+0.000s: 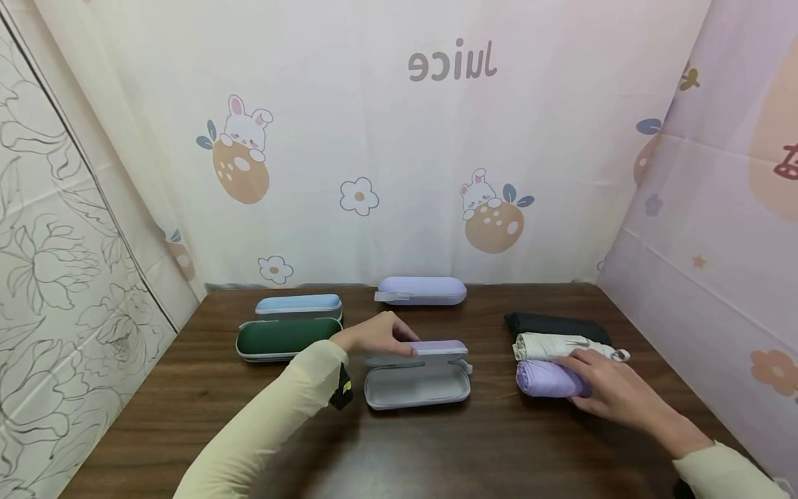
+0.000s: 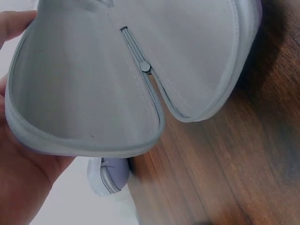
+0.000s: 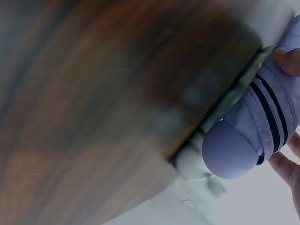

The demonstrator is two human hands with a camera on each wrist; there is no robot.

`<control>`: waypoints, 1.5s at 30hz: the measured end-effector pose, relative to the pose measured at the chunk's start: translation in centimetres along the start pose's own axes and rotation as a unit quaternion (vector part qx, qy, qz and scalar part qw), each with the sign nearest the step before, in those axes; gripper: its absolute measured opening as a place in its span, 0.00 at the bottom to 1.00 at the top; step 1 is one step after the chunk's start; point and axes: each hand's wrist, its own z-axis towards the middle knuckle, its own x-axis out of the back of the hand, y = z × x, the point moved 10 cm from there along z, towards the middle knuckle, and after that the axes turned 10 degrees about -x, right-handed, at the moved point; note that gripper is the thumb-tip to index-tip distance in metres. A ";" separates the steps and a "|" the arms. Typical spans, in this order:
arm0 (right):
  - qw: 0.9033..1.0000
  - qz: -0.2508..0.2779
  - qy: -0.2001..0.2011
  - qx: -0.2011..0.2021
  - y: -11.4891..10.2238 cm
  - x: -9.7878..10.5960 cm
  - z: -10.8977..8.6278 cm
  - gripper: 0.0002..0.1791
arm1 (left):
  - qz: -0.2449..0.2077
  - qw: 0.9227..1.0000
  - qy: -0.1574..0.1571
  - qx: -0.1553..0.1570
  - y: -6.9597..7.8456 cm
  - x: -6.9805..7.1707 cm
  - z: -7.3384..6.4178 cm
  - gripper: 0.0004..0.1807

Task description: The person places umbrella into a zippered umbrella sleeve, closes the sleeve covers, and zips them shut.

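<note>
My left hand holds the raised lid of an unzipped light purple zip case. Its grey lining and the zip pull on the hinge side show close up in the left wrist view. Nothing lies inside the lower half of the case. My right hand grips a folded purple umbrella by its body. In the right wrist view the umbrella's round end cap and dark-striped strap point away from the fingers. Just behind it lie a folded white umbrella and a black one.
Closed cases stand at the back left, a green one in front of a blue one. Another closed lavender case lies near the table's back edge. Printed curtains hang behind the brown wooden table.
</note>
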 end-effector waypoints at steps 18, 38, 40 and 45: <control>0.999 0.011 0.002 0.031 -6.7 1.3 5.1 0.34 | 0.017 0.999 0.017 -0.024 0.8 0.3 0.4 0.10; 0.997 -0.013 -0.017 0.078 -14.4 -1.2 9.4 0.35 | 0.015 0.999 0.022 -0.041 1.1 -0.4 0.8 0.11; 0.996 -0.021 -0.020 0.084 -15.3 -1.6 9.7 0.35 | 0.017 0.999 0.023 -0.040 1.0 -0.4 0.9 0.11; 0.995 -0.032 -0.027 0.093 -17.1 -2.8 10.3 0.34 | 0.020 0.999 0.025 -0.041 1.1 -0.3 1.0 0.11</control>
